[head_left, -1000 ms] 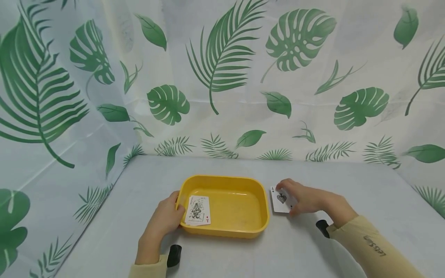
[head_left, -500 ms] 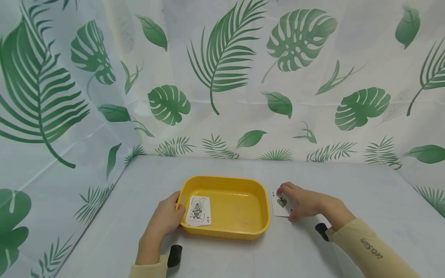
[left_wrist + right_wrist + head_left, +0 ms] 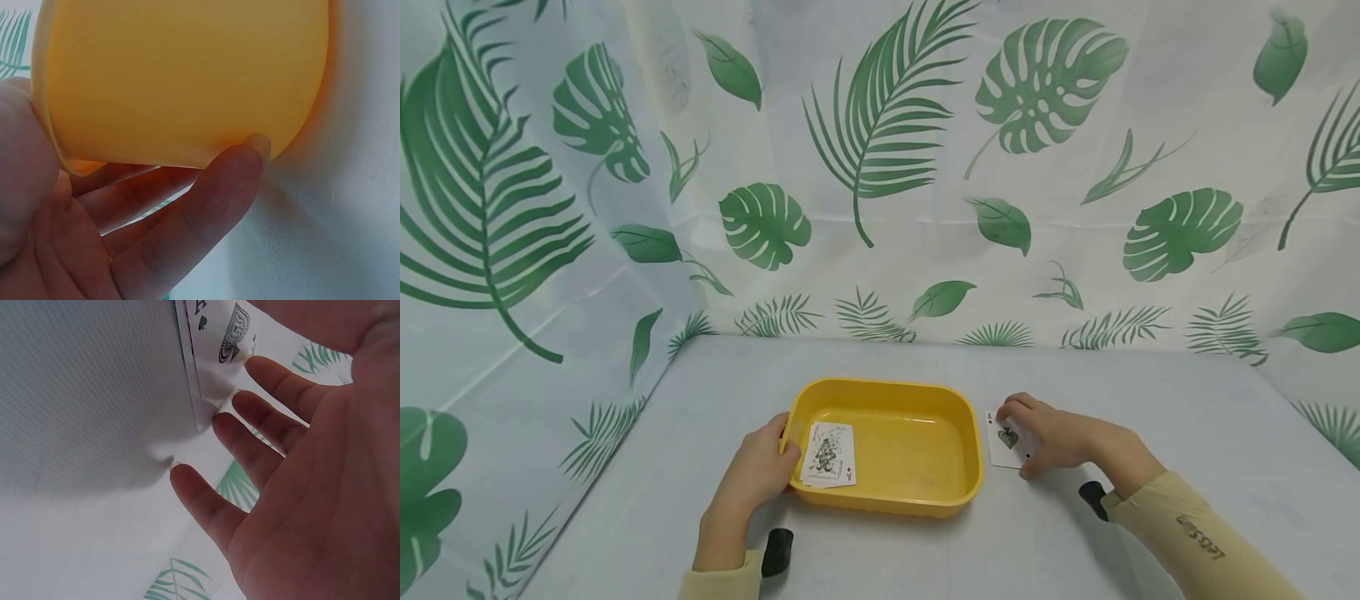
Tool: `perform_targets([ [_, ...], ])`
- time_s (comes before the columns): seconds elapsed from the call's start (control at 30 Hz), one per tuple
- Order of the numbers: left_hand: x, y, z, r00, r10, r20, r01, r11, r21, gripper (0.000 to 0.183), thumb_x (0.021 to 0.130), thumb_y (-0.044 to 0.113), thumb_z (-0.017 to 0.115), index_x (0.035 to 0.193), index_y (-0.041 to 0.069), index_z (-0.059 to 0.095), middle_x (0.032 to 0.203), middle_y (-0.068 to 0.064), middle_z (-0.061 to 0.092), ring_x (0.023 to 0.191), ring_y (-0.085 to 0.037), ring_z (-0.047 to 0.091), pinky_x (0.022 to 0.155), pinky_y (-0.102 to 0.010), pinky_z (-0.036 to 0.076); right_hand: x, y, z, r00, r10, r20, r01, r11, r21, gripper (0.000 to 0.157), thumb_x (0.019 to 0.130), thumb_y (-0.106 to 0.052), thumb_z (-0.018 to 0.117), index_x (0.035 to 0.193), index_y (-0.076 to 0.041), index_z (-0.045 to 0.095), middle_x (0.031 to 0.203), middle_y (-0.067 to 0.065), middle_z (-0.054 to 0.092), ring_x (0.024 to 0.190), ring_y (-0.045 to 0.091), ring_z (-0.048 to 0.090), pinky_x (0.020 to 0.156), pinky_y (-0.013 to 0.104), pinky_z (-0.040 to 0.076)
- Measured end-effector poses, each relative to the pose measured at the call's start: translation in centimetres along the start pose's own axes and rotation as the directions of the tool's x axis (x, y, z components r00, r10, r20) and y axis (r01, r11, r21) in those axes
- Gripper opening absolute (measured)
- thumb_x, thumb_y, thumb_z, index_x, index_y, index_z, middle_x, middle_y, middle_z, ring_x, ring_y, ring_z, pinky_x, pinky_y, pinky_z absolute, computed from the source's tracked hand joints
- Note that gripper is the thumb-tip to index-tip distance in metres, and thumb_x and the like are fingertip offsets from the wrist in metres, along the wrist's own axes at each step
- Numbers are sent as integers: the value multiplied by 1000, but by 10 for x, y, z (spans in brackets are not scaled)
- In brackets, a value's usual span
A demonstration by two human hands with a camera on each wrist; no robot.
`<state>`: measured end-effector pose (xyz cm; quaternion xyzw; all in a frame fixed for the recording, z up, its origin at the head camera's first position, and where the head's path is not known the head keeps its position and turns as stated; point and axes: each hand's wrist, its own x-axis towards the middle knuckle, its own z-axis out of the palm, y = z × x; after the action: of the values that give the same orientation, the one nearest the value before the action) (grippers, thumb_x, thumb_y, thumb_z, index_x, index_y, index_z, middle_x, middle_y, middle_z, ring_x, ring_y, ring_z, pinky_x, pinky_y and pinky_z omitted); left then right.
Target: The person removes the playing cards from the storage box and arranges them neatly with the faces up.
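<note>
Right grip [image 3: 1052,435] pinching "A" cards [image 3: 1007,447], left grip [image 3: 762,463] clamped on tray [image 3: 913,450], sleeve [image 3: 1197,537] lettered "Lets"

A white curtain [image 3: 891,262] hung across the back and along both sides — printed in green with broad split leaves [image 3: 1183,229], feathery fronds [image 3: 891,125] and smaller plain leaves [image 3: 943,300] — above a pale, woven-textured tabletop [image 3: 865,562].

Tray [image 3: 906,454] on tbl [image 3: 880,550], joker [image 3: 826,452] in its L end, front half, w/ another card under; L hand [image 3: 762,461] at tray's L rim; ace of spades [image 3: 1009,437] just R of tray, R hand [image 3: 1054,429] at its R side; backdrop sheet [image 3: 925,242] behind all
</note>
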<state>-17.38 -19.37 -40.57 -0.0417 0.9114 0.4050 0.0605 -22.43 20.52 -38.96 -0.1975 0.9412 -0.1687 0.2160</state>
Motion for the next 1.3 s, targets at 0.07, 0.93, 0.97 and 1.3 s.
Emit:
perform_targets([
  [0.07, 0, 0, 0, 1000, 2, 0, -2, 1000, 1, 52, 98, 9, 52, 148, -1, 44, 125, -16, 62, 81, -20, 58, 67, -32, 54, 0, 0, 0, 1000, 0, -4, 0, 1000, 4, 65, 76, -20, 88, 129, -12, 52, 140, 13, 41, 124, 35, 45, 103, 58, 41],
  [0.93, 0, 0, -1, 1000, 1, 3, -1, 1000, 18, 53, 98, 8, 51, 149, -2, 42, 125, -17, 61, 80, -20, 58, 67, -32, 53, -7, 3, -18, 996, 0, -84, 6, 998, 62, 74, 82, -26, 83, 142, -5, 44, 148, 20, 38, 131, 42, 39, 105, 64, 35],
  [0.97, 0, 0, -1, 1000, 2, 2, -2, 1000, 18, 53, 98, 8, 51, 149, -2, 42, 124, -17, 61, 80, -20, 58, 66, -32, 53, -7, 3, -17, 997, 3, -82, 3, 998, 64, 75, 82, -26, 84, 142, -6, 44, 148, 20, 38, 131, 42, 39, 105, 64, 35],
  [1.3, 0, 1, 0, 1000, 5, 7, -5, 1000, 12, 51, 98, 8, 50, 148, -1, 44, 121, -15, 62, 79, -19, 57, 66, -32, 53, -9, -1, -14, 998, 15, -55, -11, 998, 66, 73, 81, -28, 84, 140, -8, 47, 148, 20, 38, 130, 42, 40, 104, 65, 35],
])
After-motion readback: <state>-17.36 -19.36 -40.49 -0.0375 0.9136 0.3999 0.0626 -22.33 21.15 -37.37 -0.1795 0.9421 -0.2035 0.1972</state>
